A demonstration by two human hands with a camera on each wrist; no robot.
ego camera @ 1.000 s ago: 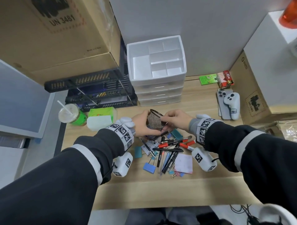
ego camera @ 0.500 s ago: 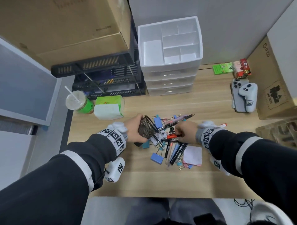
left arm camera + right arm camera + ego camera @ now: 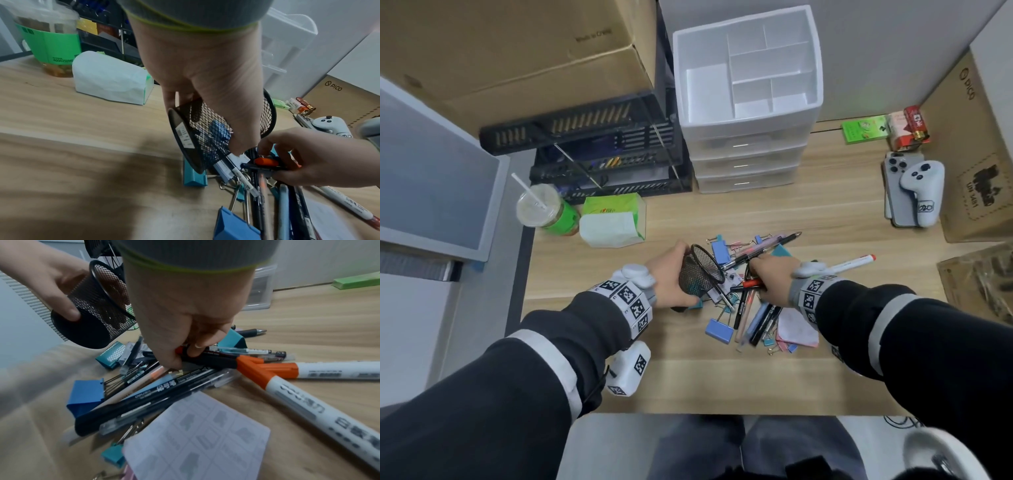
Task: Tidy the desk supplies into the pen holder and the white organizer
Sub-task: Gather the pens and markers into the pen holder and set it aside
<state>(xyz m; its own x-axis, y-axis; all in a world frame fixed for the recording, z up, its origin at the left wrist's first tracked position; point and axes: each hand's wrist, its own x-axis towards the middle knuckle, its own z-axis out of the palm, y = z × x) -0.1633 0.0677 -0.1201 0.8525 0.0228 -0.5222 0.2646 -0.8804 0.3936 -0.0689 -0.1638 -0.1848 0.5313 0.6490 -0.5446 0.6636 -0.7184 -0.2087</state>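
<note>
My left hand (image 3: pixel 671 279) grips the black mesh pen holder (image 3: pixel 698 274), tilted with its mouth toward the right, just above the pile of pens (image 3: pixel 755 313) and binder clips. In the left wrist view the pen holder (image 3: pixel 205 134) shows a blue clip through its mesh. My right hand (image 3: pixel 768 277) reaches down into the pile. In the right wrist view its fingertips (image 3: pixel 197 348) pinch a dark orange-capped pen (image 3: pixel 218 361). A white marker (image 3: pixel 308 404) lies beside it. The white organizer (image 3: pixel 750 138) stands at the back with bare top compartments.
A blue binder clip (image 3: pixel 719 330) and a pink note pad (image 3: pixel 796 329) lie at the pile's near edge. A drink cup (image 3: pixel 548 212) and tissue pack (image 3: pixel 613 219) sit left, black wire trays (image 3: pixel 602 154) behind them. A phone with a white controller (image 3: pixel 914 188) lies right.
My right hand has let go of the pen holder and dropped onto the pens, taking hold of the orange-capped one. The left hand has kept the holder, tilted at the pile's left.
</note>
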